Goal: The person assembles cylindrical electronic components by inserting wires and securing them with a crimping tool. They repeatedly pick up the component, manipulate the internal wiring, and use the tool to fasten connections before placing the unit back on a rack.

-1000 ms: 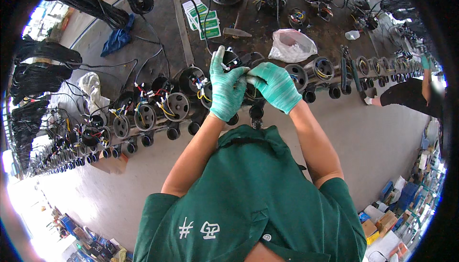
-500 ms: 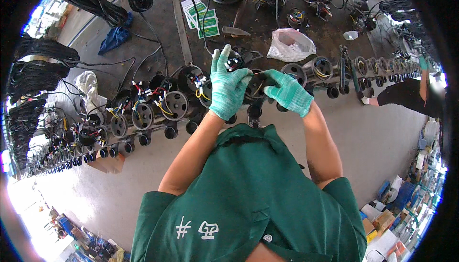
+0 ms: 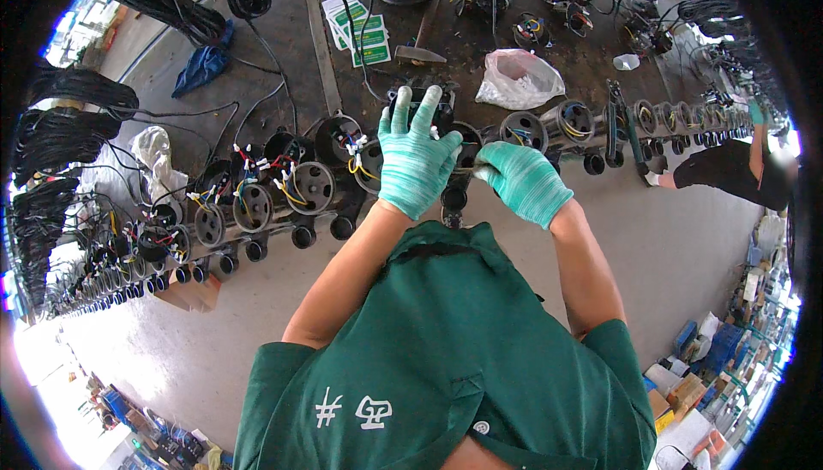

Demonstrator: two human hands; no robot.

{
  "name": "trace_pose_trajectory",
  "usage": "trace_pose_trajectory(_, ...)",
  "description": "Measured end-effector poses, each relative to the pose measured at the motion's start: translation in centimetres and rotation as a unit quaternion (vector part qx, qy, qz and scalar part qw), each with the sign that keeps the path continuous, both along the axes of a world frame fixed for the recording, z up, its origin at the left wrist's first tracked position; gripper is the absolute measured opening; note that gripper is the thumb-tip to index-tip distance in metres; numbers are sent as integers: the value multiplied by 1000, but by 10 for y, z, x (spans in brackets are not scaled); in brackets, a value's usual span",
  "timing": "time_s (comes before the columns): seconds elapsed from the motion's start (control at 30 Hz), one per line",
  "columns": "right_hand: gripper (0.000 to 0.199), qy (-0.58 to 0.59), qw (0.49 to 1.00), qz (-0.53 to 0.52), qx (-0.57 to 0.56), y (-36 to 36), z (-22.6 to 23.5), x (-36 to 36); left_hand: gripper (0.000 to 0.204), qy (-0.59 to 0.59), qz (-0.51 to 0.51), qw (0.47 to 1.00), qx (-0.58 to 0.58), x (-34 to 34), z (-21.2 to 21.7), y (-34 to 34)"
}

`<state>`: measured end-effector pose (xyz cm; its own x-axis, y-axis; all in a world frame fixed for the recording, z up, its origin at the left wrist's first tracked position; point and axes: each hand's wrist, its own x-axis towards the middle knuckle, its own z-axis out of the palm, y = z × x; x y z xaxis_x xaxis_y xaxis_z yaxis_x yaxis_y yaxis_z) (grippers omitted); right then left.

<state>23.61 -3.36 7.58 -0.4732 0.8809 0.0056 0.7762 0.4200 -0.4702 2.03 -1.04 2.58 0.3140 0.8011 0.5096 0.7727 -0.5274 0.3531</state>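
Motors with loose coloured wires (image 3: 257, 204) line the counter (image 3: 480, 50) at left. Left hand (image 3: 416, 157) lies spread over the black motor housing (image 3: 429, 105); right hand (image 3: 523, 183) is curled shut just beside it, contents hidden. Wires could snag under the fingers.

Our gloved left hand (image 3: 416, 157) reaches forward with its fingers (image 3: 426, 110) spread flat. Just right of it our gloved right hand (image 3: 523, 180) curls loosely, both forearms bare.
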Motion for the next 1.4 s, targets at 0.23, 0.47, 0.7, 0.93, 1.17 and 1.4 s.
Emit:
trace_pose_trajectory(0.23,15,-63,989,19,135,10,8,-15,18,32,-4,999,-10,0,0,-3)
trace_pose_trajectory(0.47,18,-59,989,-14,134,16,-13,-9,21,-13,-2,1000,-6,-1,-4,0)
trace_pose_trajectory(0.7,19,-30,994,-35,100,16,-13,-16,26,-38,-31,999,-23,-6,-1,-1)
trace_pose_trajectory(0.93,16,64,995,-66,49,9,-19,-18,26,-20,-49,998,-28,-7,0,-2)
trace_pose_trajectory(1.17,17,442,761,-237,-411,6,-39,-17,20,-31,-59,997,-24,-9,-1,0)
trace_pose_trajectory(1.4,27,341,905,-175,-185,-2,-33,-13,20,-77,-55,995,-26,-9,0,2)
